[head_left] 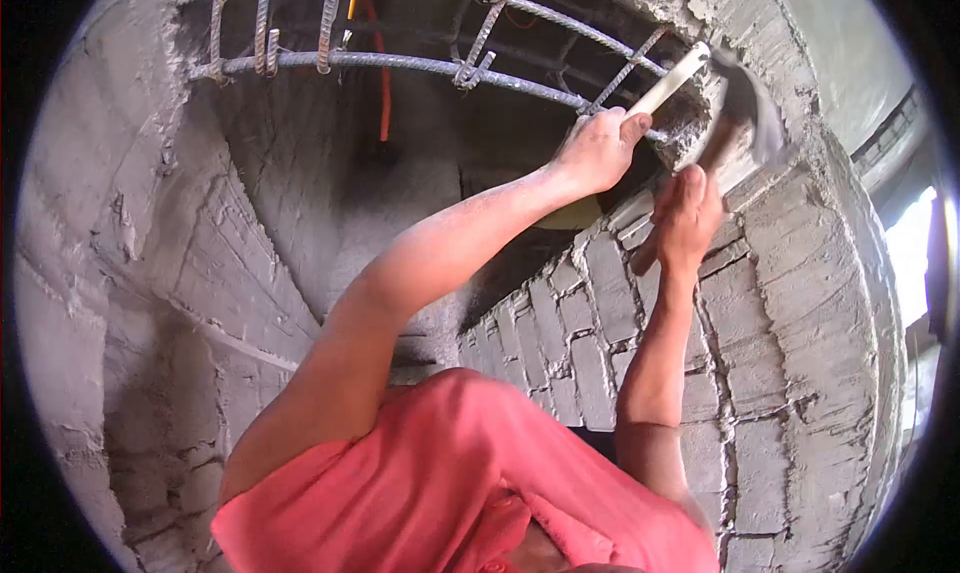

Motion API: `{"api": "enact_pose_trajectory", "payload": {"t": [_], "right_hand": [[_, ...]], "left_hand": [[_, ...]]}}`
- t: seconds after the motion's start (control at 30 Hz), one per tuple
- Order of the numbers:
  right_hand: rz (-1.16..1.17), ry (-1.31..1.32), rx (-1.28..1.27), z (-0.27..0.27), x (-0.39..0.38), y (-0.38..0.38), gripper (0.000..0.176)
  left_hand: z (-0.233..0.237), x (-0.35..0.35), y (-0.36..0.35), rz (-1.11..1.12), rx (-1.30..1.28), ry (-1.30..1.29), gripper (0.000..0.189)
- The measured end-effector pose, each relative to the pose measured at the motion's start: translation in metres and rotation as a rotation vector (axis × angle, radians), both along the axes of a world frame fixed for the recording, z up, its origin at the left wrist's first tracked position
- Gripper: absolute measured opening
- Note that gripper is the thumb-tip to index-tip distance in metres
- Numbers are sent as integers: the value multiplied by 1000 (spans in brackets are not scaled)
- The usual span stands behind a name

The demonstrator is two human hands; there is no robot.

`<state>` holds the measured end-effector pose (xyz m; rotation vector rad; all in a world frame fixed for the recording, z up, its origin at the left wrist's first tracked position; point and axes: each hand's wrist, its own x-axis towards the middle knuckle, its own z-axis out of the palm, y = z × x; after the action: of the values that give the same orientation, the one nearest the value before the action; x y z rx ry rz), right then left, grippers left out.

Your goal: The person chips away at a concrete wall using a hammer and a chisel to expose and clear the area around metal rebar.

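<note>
My left hand [600, 151] is wrapped round a pale, straight rod [668, 85] that slants up to the right; its lower end is hidden in the fist. In my right hand [690, 218] is a hammer with a brown handle [722, 145], gripped partway along so that the handle's butt sticks out below. The dark hammer head [745, 108], smeared by motion, is close beside the rod's top end. Both hands are raised by the broken concrete edge [690, 138], where the ribbed steel bars [430, 65] meet the wall.
Curved rebar with short cross ties spans the dark opening at the top. An orange strip [385, 103] hangs behind it. Rough brickwork with mortar [760, 323] rises on the right, and a grey plastered wall [90, 203] stands on the left. Bright light [910, 258] enters at the far right.
</note>
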<state>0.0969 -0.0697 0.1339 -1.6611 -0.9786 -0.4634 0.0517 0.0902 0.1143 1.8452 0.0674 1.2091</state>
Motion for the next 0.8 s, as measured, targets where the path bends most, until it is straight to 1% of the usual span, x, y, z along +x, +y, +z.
{"api": "enact_pose_trajectory", "payload": {"t": [0.03, 0.07, 0.1, 0.13, 0.17, 0.2, 0.27, 0.33, 0.37, 0.4, 0.43, 0.47, 0.5, 0.53, 0.57, 0.6, 0.63, 0.67, 0.7, 0.73, 0.8], "right_hand": [[57, -45, 104, -2, -10, -8, 40], [124, -102, 202, 2, -18, -15, 38], [295, -186, 325, 22, -36, -25, 46], [186, -300, 388, 43, -54, -34, 58], [327, -397, 575, 65, -68, -41, 69], [487, -563, 625, 86, -68, -62, 83], [926, -758, 655, 113, -94, -75, 91], [842, -909, 470, 97, -56, -82, 95], [498, -742, 609, 61, -57, -36, 86], [185, -615, 393, 7, 0, -17, 59], [-116, -476, 177, -27, 43, -6, 34], [-2, 45, -73, 1, -7, 10, 36], [-195, -363, -98, -7, -7, -1, 36], [-363, -811, -102, -1, 3, 0, 36], [133, -199, 175, 9, -15, -8, 36], [276, -200, 324, 29, -28, -17, 45], [259, -198, 441, 49, -41, -27, 55], [304, -364, 575, 74, -62, -34, 69], [582, -505, 648, 95, -61, -53, 76], [998, -509, 512, 112, -73, -71, 82], [916, -768, 630, 110, -85, -57, 80]], "left_hand": [[0, 1, 1, 1, 6, 0, 54], [1, 8, 5, 11, 6, -72, 54], [-7, 11, 2, 6, -5, -120, 53], [-3, 4, 0, 7, -26, -36, 55], [-3, 3, 1, 4, -24, -17, 55], [-4, 4, 1, 1, -23, -1, 55], [-2, 4, 2, -6, -31, 10, 56], [-3, 4, 1, -20, -38, 22, 56], [-4, 5, -1, -10, -34, -4, 56], [-3, 7, -2, 0, -28, -33, 56], [-1, 12, -1, 0, -25, -44, 56], [-5, 19, -4, 10, -18, -88, 55], [-9, 22, -5, 19, -6, -130, 54], [-12, 27, -3, 48, -17, -102, 52], [-8, 25, 1, 66, -13, -121, 52], [-10, 23, -7, 60, -20, -121, 52], [-8, 20, -8, 48, -30, -67, 54], [-7, 19, -8, 51, -34, -59, 54], [-7, 17, -9, 30, -54, -44, 55], [-7, 17, -9, 11, -71, -35, 55], [-8, 17, -6, 5, -64, -23, 55]]}}
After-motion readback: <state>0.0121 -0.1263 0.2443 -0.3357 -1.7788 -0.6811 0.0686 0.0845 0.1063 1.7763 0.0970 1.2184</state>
